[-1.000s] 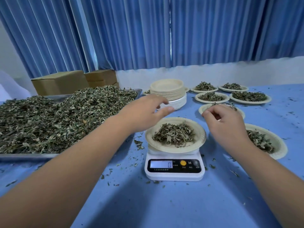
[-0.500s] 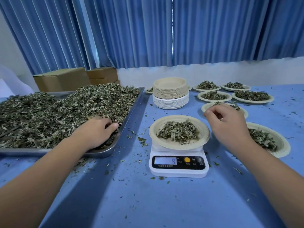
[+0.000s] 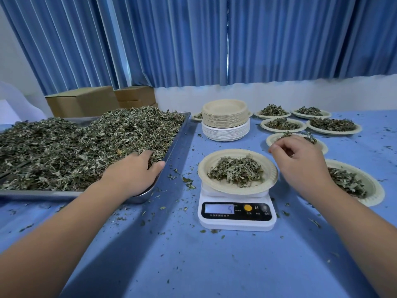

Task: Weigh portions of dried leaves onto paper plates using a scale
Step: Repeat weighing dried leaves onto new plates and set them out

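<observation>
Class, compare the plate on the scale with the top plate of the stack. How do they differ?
The scale plate holds leaves; the top plate is empty. The scale plate sits alone on the scale; the top plate rests on many others. Both are round, beige paper plates.

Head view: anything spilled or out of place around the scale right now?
Yes, minor spillage: loose leaf fragments lie scattered on the blue tablecloth between the tray and the scale, with more in front of the scale. The plate on the scale keeps its portion inside the rim.
</observation>
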The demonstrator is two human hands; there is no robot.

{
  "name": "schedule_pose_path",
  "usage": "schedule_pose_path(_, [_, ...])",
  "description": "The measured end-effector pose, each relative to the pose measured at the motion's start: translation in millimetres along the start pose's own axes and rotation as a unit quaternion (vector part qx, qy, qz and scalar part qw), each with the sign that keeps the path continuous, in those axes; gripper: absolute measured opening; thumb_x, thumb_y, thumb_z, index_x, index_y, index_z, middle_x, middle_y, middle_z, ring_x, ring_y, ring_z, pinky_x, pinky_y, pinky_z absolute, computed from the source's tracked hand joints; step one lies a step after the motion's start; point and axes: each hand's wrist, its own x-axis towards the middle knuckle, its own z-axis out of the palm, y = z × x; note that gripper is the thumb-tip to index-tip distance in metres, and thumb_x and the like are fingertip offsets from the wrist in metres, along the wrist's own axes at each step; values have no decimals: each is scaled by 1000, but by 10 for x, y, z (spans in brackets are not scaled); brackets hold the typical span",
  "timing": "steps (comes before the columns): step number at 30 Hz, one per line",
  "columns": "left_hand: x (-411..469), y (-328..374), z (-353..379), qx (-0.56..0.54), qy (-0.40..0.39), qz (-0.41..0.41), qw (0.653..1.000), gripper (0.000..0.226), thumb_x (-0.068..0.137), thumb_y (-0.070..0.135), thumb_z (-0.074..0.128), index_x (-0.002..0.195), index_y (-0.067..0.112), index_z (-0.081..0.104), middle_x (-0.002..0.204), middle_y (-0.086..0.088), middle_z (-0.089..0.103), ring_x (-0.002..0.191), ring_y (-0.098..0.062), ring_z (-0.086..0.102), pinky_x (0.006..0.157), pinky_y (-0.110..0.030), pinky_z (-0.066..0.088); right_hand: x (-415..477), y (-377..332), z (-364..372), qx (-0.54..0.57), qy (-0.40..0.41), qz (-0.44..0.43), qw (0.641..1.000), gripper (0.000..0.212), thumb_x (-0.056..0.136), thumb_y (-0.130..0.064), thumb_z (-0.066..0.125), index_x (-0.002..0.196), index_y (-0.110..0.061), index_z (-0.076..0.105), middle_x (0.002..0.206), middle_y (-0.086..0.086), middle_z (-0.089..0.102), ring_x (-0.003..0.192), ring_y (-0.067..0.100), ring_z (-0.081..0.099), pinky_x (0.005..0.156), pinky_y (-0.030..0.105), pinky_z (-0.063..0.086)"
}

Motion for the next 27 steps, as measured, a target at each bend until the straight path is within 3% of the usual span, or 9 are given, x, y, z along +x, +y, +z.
schedule_pose_path(2, [23,10,22,-50,-41,0,998,74,94,67,25,153,23,20,150,-12,40,131,-31,45,104,-43,40,-4,-5,-6,-4,-1,-2,1000,20,90,-16,57,72,-15,64,79,-12,58,82,-4,52,67,12,34])
schedule_pose_path(4, [31,26,37,-71,-71,9,995,72,95,65,26,150,20,32,148,-8,45,131,-27,45,104,-37,38,-7,-10,-13,-1,1,-2,1000,22,90,-15,57,69,-17,62,78,-12,58,79,-4,52,67,10,34])
schedule_pose_path(8, [16,69,45,-72,-63,17,995,51,98,56,36,118,16,61,109,-5,65,95,-19,59,82,-32,47,-9,-18,-19,6,2,2,1000,23,90,-15,58,68,-19,62,77,-13,57,78,-5,52,66,9,34])
schedule_pose_path(13, [-37,126,64,-27,-41,0,999,42,98,51,41,80,15,53,79,-4,58,72,-17,56,60,-31,41,-3,-34,-12,9,0,4,1000,18,90,-13,58,74,-13,66,80,-12,58,79,-2,53,68,18,36])
schedule_pose_path(15, [-61,136,64,-12,-31,1,999,45,98,51,42,76,14,51,75,-5,57,67,-18,55,55,-30,39,-3,-43,-15,5,-5,5,1000,18,90,-13,57,75,-12,67,80,-11,58,79,-2,52,69,22,35])
schedule_pose_path(19, [-75,102,51,-36,4,1,999,52,96,54,45,67,10,46,64,-6,53,58,-19,49,49,-29,34,-8,-48,-29,2,-5,8,1000,19,91,-15,57,73,-14,65,78,-11,57,78,-3,52,66,10,34])
schedule_pose_path(22, [-51,37,4,-82,39,-2,996,54,94,55,49,65,8,47,57,-5,48,51,-19,44,48,-28,30,-7,-48,-35,-1,-7,11,1000,20,91,-16,56,73,-14,64,78,-11,57,77,-1,52,66,11,34])
schedule_pose_path(25, [-18,-24,-82,-128,63,-3,990,40,88,54,59,77,15,57,56,2,54,42,-8,47,42,-23,30,-9,-52,-34,2,-7,11,1000,20,91,-15,56,73,-14,64,79,-10,58,77,1,52,67,14,35])
schedule_pose_path(27, [-2,-62,-144,-162,53,5,985,26,83,46,70,80,23,59,67,4,59,41,-4,48,41,-23,31,-12,-54,-34,1,-10,12,1000,20,92,-16,56,73,-14,65,80,-10,58,77,-1,52,66,13,35])
